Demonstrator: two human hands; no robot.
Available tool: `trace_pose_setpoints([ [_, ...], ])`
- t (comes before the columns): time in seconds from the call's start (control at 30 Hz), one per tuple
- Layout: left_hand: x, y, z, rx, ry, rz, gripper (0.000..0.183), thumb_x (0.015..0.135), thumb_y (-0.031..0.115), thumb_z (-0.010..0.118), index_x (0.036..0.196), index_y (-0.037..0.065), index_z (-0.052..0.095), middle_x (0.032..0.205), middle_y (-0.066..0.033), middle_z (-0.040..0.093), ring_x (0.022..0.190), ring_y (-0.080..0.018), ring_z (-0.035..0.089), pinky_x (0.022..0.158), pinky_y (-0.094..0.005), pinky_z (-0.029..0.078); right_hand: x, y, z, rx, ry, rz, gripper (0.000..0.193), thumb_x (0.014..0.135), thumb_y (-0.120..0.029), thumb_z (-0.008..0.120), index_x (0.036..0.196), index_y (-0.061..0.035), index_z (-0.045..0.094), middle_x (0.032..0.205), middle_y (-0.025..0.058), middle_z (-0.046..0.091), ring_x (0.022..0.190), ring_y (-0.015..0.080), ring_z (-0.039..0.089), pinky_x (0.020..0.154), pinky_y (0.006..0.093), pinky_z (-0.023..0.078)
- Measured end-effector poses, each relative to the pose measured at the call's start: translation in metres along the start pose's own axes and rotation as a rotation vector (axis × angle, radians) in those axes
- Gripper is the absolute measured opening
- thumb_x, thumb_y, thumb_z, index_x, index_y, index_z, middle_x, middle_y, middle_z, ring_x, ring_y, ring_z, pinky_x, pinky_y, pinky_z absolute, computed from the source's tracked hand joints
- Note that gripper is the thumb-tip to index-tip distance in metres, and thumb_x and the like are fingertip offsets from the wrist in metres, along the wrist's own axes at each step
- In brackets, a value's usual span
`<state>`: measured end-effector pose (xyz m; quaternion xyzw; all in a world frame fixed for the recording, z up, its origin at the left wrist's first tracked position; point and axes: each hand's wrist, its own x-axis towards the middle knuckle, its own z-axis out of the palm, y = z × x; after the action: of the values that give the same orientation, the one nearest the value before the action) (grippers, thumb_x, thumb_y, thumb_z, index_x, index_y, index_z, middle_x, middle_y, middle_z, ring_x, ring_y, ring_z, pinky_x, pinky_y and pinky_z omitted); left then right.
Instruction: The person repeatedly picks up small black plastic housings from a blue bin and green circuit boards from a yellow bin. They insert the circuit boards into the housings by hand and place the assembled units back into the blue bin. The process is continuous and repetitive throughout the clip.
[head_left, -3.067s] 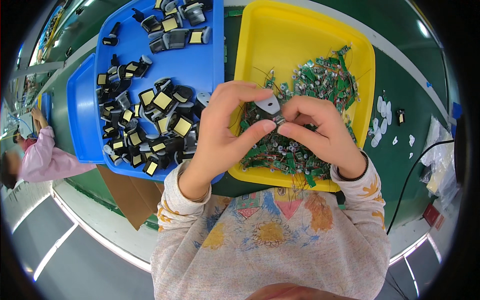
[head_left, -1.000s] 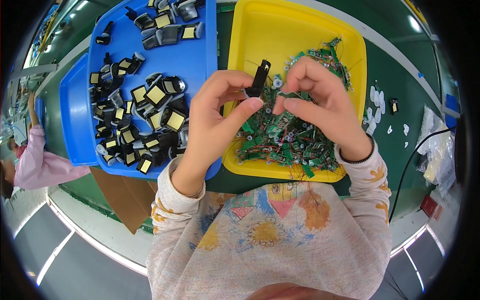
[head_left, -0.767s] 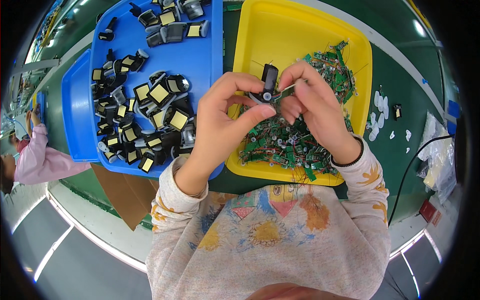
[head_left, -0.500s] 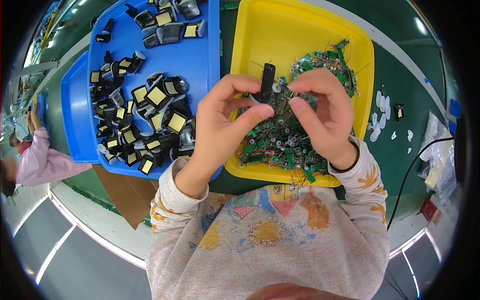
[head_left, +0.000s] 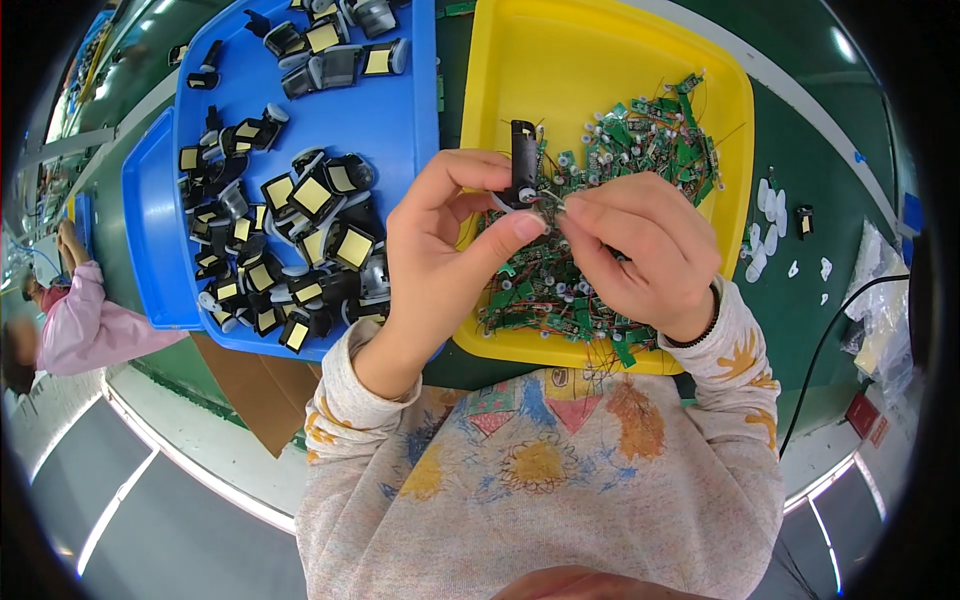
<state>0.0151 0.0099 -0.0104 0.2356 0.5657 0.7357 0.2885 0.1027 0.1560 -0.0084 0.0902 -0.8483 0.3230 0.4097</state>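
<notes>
My left hand (head_left: 440,240) pinches a black plastic housing (head_left: 523,155) between thumb and fingers, its long part standing up above the fingertips. Close against its lower end, the thumb and forefinger of my right hand (head_left: 645,245) are pinched together. Thin wires appear to run between the housing and those fingertips; what exactly the right hand grips is too small to make out. Both hands hover over a yellow tray (head_left: 540,50), where a heap of small green circuit boards (head_left: 560,300) with wires and little round white parts lies.
A blue tray (head_left: 400,120) on the left holds many black housings (head_left: 312,195) with pale yellow pads. To the right lie white oval pieces (head_left: 770,215), a small black part (head_left: 805,221), a clear plastic bag (head_left: 875,290) and a black cable (head_left: 815,365). Another person's pink sleeve (head_left: 95,310) shows far left.
My right hand has turned, its thumb and forefinger closing by the housing's lower end. The green board seen between the hands no longer shows there. The housing has shifted slightly left.
</notes>
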Motion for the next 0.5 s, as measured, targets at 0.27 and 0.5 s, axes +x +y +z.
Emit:
trace_pose_setpoints([
  [0.27,0.0005,0.0003,0.0007,0.046,0.002,0.026,0.025,0.075,-0.001,0.065,0.097,0.0,0.053,0.101,-0.0077,0.051,0.091,-0.0132,0.052,0.078,-0.0262,0.043,-0.0005,-0.0013,0.0016,0.003,0.017,0.049,0.018,0.062,0.006,0.067,0.077,0.0005,0.06,0.069,0.0088,0.059,0.054,0.0205,0.056,0.046,0.0258,0.045],
  [0.5,0.0004,0.0008,0.0005,-0.035,-0.036,-0.007,0.018,0.081,-0.002,0.056,0.098,-0.001,0.051,0.102,-0.0079,0.05,0.091,-0.0125,0.051,0.078,-0.0251,0.042,-0.002,-0.004,0.0033,0.074,0.007,0.114,0.018,0.062,0.004,0.067,0.078,-0.0017,0.061,0.07,0.0084,0.059,0.055,0.0214,0.057,0.046,0.0271,0.045],
])
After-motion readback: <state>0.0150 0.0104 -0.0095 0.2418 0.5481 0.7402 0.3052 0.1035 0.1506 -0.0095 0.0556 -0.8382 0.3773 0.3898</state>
